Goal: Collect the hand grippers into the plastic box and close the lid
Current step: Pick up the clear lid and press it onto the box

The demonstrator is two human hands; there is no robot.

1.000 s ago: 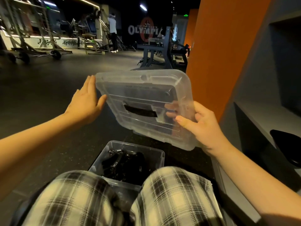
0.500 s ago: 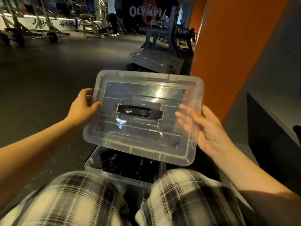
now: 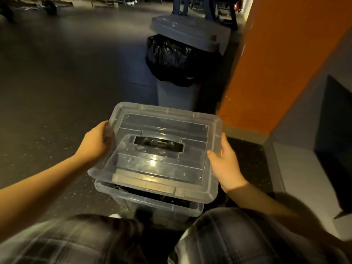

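- Lid point(image 3: 162, 155), clear plastic: held nearly level just above plastic box point(image 3: 152, 206), shifted toward the far side, not yet seated. Near rim of box uncovered.
- Left hand point(image 3: 95, 141) clamped on left short edge of lid, fingers curled round the rim.
- Right hand point(image 3: 226, 166) grasping right short edge, thumb on top, fingers wrapped behind the rim.
- Hand grippers point(image 3: 141, 192): dark shapes inside the box, glimpsed through the near gap. Count impossible to tell.
- Box down on dark floor point(image 3: 57, 92), between knees in plaid trousers point(image 3: 76, 241). Lined trash bin point(image 3: 177, 73) just beyond, orange wall point(image 3: 276, 63) to the right.
- Handling, by judgement only: lid likely light, thin and a little springy. Smooth plastic, probably slick in the fingers. Apt to bow if pressed mid-panel.
- Best hold: short edges at the rim, as now. For seating, thumbs or palms at the corners.
- Box probably heavier, with sprung grippers inside. Walls stiff but liable to crack if dropped.
- Next, presumably: draw lid toward the body to line up the rims, lower it, press round the edge.
- Risk: a gripper handle poking above the rim and blocking the seat.
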